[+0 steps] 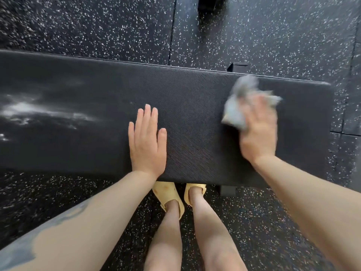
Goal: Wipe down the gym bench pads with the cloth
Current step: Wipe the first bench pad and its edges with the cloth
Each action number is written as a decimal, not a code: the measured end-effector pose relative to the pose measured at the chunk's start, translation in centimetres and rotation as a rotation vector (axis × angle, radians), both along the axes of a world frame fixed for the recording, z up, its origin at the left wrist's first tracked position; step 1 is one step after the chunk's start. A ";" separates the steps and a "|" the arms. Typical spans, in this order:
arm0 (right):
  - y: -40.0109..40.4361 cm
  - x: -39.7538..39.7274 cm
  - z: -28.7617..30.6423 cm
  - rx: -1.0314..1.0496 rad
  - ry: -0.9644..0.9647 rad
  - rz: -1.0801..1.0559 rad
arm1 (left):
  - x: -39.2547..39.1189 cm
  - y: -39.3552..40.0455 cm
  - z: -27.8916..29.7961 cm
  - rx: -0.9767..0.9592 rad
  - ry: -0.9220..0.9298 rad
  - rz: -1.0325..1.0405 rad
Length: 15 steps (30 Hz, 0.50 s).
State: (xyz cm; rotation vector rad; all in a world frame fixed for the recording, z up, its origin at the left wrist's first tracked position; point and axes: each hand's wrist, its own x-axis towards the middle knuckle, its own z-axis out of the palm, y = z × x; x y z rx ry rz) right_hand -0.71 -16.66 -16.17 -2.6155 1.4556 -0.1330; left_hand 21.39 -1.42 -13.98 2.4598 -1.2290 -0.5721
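Note:
A long black textured bench pad [195,118] runs across the view from left to right. My left hand [147,141] lies flat on its near middle, fingers straight and together. Near the pad's right end, my right hand [257,132] presses a crumpled grey cloth [241,100] onto the surface; both are blurred by motion. The cloth sticks out beyond my fingers toward the pad's far edge. Pale streaks [39,112] show on the left part of the pad.
Black speckled rubber flooring [97,26] surrounds the bench. A black frame part [237,67] pokes out behind the pad and a dark object [211,4] stands at the top. My feet in yellow slippers [170,196] stand under the near edge.

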 end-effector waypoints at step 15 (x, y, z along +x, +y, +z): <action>-1.2 5.4 0.2 -0.014 -0.012 -0.635 | -2.2 -3.2 0.0 -0.030 0.013 -0.092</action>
